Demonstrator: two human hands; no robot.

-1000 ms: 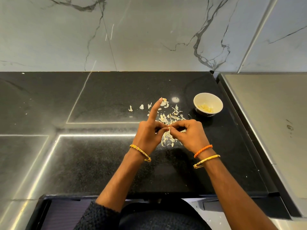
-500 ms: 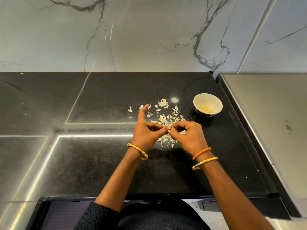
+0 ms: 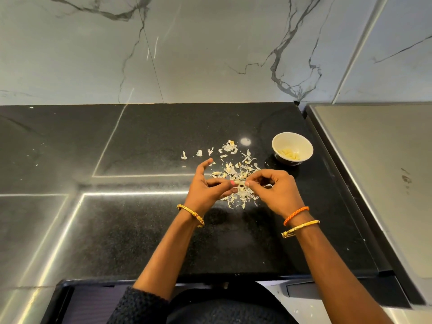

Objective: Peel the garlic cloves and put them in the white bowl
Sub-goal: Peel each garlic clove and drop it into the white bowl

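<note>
A pale garlic clove (image 3: 239,183) is pinched between the fingertips of my left hand (image 3: 208,188) and my right hand (image 3: 273,190), just above the black counter. My left index finger sticks out forward. Below and behind the hands lies a heap of papery garlic skins (image 3: 236,169), with some unpeeled cloves among them. The white bowl (image 3: 292,147) stands to the right of the heap and holds several peeled cloves (image 3: 288,154).
The black stone counter (image 3: 140,230) runs to a marble wall (image 3: 210,47) at the back. A raised grey steel surface (image 3: 378,171) borders the counter on the right, close to the bowl. A few loose skins (image 3: 198,152) lie left of the heap.
My left index finger has lowered from pointing up and forward. Both hands have drifted slightly apart, so the clove shows between the fingertips.
</note>
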